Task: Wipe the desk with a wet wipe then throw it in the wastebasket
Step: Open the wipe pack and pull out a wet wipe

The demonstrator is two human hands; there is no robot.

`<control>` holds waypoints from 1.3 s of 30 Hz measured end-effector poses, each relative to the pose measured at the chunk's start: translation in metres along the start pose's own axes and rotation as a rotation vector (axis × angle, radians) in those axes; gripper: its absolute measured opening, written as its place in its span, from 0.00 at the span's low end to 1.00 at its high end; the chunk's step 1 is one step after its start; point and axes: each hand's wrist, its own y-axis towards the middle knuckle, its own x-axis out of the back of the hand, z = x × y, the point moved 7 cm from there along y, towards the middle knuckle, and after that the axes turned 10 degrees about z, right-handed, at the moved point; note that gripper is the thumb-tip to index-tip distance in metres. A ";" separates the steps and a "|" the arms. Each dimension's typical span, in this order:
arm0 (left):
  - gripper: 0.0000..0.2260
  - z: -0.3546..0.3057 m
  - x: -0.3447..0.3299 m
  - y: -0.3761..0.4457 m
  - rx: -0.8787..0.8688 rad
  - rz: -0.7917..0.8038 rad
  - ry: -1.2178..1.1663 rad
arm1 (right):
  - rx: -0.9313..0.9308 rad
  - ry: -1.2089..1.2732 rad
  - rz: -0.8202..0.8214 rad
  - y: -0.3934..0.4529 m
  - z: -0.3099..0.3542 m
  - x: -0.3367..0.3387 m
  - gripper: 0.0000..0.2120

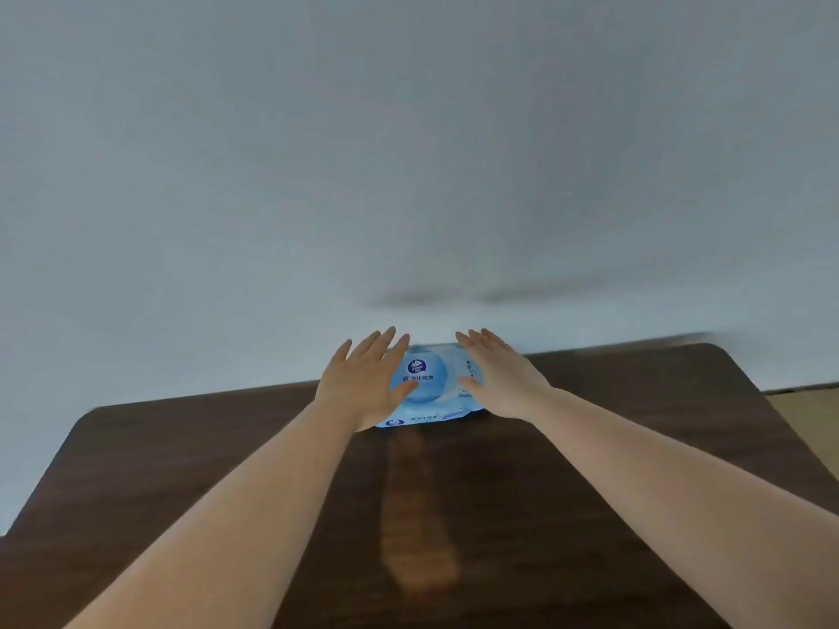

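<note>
plain pale wall behind a dark worktop. wipe pack sits at twelve o'clock, apparently unopened; left hand and right hand flank it, fingers spread, gripping nothing. wiping and binning remain.

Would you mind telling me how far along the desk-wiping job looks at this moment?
Nothing looks done yet: no loose wipe is visible anywhere. In hand: the left hand and right hand, fingers spread, are at either side of the blue wet wipe pack at the far edge of the dark wooden desk; whether they touch it is unclear. Left: pulling a wipe, wiping, and binning it. No wastebasket is in view.
</note>
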 end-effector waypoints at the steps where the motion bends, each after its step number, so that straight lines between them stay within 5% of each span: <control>1: 0.30 -0.001 -0.011 0.008 -0.004 0.034 0.020 | 0.000 -0.014 0.033 0.008 -0.002 -0.009 0.32; 11: 0.31 0.005 -0.080 0.071 -0.034 0.137 -0.006 | -0.052 0.049 0.217 0.063 -0.027 -0.077 0.28; 24: 0.28 0.012 -0.079 0.083 -0.051 0.094 0.028 | -0.037 0.044 0.221 0.067 -0.029 -0.087 0.29; 26: 0.28 0.018 -0.068 0.084 0.006 0.006 -0.158 | -0.037 0.030 0.218 0.068 -0.029 -0.088 0.29; 29: 0.23 0.031 -0.038 0.081 0.154 -0.339 -0.435 | -0.042 0.023 0.209 0.068 -0.028 -0.089 0.30; 32: 0.15 0.042 -0.034 0.075 0.366 -0.360 -0.519 | -0.046 0.018 0.194 0.067 -0.027 -0.088 0.29; 34: 0.17 0.038 -0.041 0.073 0.407 -0.287 -0.483 | -0.049 0.021 0.190 0.067 -0.027 -0.086 0.29; 39: 0.31 0.009 -0.057 0.073 0.156 -0.283 -0.495 | -0.046 0.060 0.181 0.068 -0.028 -0.086 0.29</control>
